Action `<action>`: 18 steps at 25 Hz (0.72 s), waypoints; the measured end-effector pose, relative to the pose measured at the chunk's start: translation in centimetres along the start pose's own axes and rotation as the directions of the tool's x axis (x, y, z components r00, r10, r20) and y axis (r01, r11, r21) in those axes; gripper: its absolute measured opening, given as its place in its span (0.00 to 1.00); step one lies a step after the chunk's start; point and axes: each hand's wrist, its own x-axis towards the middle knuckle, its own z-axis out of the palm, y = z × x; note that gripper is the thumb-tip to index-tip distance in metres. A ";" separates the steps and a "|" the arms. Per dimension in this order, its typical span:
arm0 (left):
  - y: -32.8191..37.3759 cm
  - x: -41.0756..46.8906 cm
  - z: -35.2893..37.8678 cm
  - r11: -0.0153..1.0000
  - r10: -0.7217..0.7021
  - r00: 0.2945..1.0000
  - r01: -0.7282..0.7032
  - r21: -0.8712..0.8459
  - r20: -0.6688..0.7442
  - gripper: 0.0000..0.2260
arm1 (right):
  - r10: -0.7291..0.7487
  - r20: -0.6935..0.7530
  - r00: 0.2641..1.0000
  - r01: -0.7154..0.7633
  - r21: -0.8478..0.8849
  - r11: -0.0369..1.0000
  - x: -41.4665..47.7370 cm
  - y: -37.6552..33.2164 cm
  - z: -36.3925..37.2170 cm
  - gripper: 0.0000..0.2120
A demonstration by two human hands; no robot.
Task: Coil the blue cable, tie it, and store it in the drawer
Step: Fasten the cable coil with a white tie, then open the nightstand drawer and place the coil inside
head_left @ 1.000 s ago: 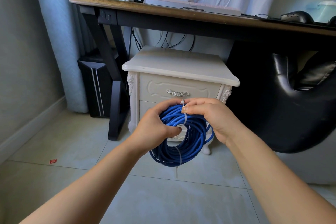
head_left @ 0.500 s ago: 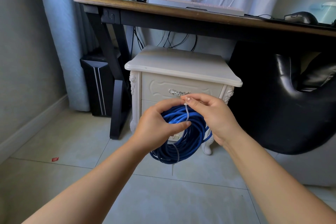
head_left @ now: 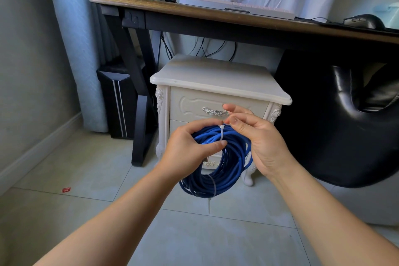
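step: cinching white zip tie | blue cable: coiled, centre frame, in front of the closed drawer | left hand: grip wrapped round the coil's upper strands | right hand: grip pinching the tie's tail at coil top | advice: pull the tail straight through its head, left steadying the bundle, no strand straying | lower tie: already on

A blue cable, wound into a thick round coil, hangs upright in mid-air, a white zip tie looped over its top and a second tie cinched at the bottom, before the closed cream drawer with its silver handle
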 end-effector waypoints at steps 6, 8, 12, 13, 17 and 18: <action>-1.7 2.1 -0.1 0.986 -0.163 0.984 0.159 -0.053 -0.074 0.17 | 0.069 -0.102 0.992 -0.101 -0.354 0.930 4.5 3.4 -1.5 0.13; -2.4 3.2 -0.8 0.981 -0.190 0.975 0.184 -0.065 -0.111 0.18 | 0.104 -0.158 0.982 -0.162 -0.424 0.891 7.1 5.6 -3.0 0.15; -3.9 5.4 -3.3 0.966 -0.243 0.955 0.223 -0.128 -0.173 0.18 | 0.138 -0.167 0.976 -0.216 -0.756 0.618 13.8 10.0 -6.3 0.20; -4.2 5.7 -3.9 0.962 -0.253 0.950 0.228 -0.149 -0.182 0.18 | 0.159 -0.138 0.978 -0.203 -0.815 0.542 15.3 10.7 -6.5 0.22; -4.7 6.7 -5.7 0.933 -0.302 0.930 0.245 -0.263 -0.207 0.17 | 0.245 -0.088 0.966 -0.177 -0.913 0.367 19.0 12.7 -6.3 0.27; -4.7 6.8 -5.9 0.925 -0.310 0.927 0.244 -0.292 -0.209 0.17 | 0.272 -0.070 0.960 -0.164 -0.926 0.341 19.3 12.9 -6.2 0.30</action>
